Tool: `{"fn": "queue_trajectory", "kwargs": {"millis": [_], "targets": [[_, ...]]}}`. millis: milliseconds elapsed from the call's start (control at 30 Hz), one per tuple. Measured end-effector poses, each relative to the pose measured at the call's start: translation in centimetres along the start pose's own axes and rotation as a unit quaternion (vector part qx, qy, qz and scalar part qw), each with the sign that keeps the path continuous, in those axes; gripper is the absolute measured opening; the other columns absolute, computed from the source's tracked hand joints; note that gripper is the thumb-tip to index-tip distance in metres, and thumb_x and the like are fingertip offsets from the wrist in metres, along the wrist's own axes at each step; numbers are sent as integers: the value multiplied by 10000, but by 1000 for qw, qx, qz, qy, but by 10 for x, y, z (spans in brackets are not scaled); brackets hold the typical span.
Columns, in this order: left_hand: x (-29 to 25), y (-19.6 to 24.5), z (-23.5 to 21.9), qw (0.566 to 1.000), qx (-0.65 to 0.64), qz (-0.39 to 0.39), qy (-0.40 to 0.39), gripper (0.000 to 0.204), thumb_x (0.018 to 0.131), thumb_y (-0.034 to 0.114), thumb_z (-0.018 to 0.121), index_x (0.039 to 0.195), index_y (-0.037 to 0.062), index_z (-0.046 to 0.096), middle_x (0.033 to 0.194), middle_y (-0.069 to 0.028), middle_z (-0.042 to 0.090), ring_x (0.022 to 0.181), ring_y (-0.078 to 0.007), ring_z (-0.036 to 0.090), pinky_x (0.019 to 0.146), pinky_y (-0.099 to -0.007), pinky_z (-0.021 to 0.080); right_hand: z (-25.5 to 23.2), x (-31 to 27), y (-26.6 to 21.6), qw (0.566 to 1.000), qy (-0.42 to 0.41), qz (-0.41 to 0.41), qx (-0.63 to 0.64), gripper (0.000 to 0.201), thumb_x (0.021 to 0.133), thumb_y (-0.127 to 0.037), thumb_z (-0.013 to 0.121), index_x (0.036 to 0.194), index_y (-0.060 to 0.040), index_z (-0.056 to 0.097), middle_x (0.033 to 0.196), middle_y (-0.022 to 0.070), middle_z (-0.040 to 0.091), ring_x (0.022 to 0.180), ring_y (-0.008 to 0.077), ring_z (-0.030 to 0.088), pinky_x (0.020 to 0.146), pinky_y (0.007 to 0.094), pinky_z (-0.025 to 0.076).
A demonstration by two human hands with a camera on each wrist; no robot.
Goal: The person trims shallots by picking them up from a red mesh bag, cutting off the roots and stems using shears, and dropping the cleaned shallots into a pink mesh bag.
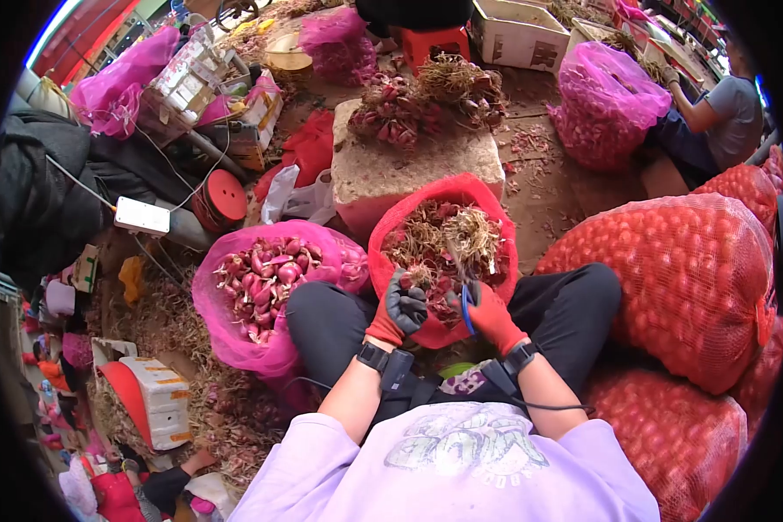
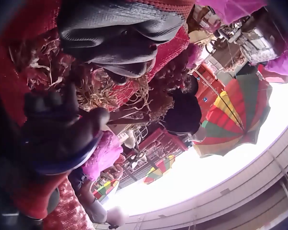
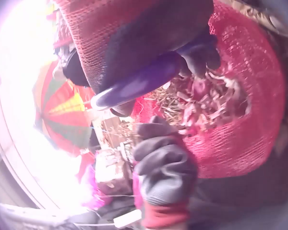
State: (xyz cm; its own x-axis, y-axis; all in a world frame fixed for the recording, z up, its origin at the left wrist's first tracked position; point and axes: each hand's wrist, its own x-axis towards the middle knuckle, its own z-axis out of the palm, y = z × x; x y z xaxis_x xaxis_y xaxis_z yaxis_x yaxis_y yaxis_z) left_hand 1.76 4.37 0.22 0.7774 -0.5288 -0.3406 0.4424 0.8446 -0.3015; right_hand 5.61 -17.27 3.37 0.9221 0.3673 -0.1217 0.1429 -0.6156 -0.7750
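Observation:
In the head view, the left hand (image 1: 402, 308), in a red and grey glove, has curled fingers at the near rim of a red mesh bag (image 1: 510, 228). A reddish shallot with dry roots (image 1: 420, 277) shows at its fingertips; the grip itself is partly hidden. The right hand (image 1: 492, 317), also gloved, grips blue-handled scissors (image 1: 468, 310), blades pointing into the bag. Dry stalks and skins (image 1: 471, 233) fill the bag. In the right wrist view the scissors' handle (image 3: 144, 80) crosses above the curled left hand (image 3: 166, 165).
A pink mesh bag (image 1: 207, 291) of shallots (image 1: 265, 283) stands at left. Beyond the red bag is a pale block (image 1: 357, 170) bearing bunched shallots (image 1: 396, 109). Large red net sacks (image 1: 670, 278) lie at right. Another person (image 1: 729, 113) sits at upper right.

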Motion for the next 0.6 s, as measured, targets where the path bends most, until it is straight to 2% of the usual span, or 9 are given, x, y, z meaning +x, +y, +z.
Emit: {"fn": "queue_trajectory", "kwargs": {"millis": [33,167,300,400,433,533,600], "targets": [[-1,2,-1,1000,-11,4,-2,240,886,396,548,850,161,583,659,14,544,454,-56,480,429,-167,382,-3,-9,-2,999,-22,-18,-40,670,742,-579,617,1109,-28,520,1059,194,563,946,332,562,798,428,450],[-2,0,-3,999,-29,22,26,238,887,388,542,881,152,574,642,31,528,457,-45,491,442,-176,404,-7,-29,-16,989,-32,-47,-133,673,729,-611,601,1032,-14,536,953,177,551,917,339,565,790,428,449],[4,-1,-12,997,35,33,54,259,870,418,562,905,161,562,598,51,486,441,-43,459,478,-187,431,1,-27,-22,975,-69,-42,-206,757,705,-675,559,1014,16,535,1009,188,534,959,340,545,796,419,434],[2,-17,-13,961,170,114,184,308,844,472,581,912,173,560,568,64,444,417,-51,410,505,-231,457,15,-26,-21,958,-42,-49,-279,746,715,-671,545,1010,14,534,1021,189,536,962,336,546,797,425,433],[3,-16,-17,965,160,112,178,353,834,533,561,892,185,559,564,64,429,428,-58,403,499,-293,460,16,-26,-22,960,-52,-41,-274,739,718,-665,546,1009,14,534,1021,188,540,960,338,549,796,429,434],[13,-3,-27,961,88,193,179,445,827,597,527,911,162,554,584,45,442,453,-84,412,493,-346,449,15,-25,-27,964,-75,-19,-254,716,727,-645,546,1009,13,531,1017,189,551,951,341,560,792,437,439],[10,-14,-17,946,195,196,168,489,835,613,501,937,137,547,600,32,444,475,-104,424,485,-339,436,16,-27,-25,968,-78,-7,-237,699,738,-632,542,1010,12,529,1008,190,559,937,341,570,788,435,444]]}}
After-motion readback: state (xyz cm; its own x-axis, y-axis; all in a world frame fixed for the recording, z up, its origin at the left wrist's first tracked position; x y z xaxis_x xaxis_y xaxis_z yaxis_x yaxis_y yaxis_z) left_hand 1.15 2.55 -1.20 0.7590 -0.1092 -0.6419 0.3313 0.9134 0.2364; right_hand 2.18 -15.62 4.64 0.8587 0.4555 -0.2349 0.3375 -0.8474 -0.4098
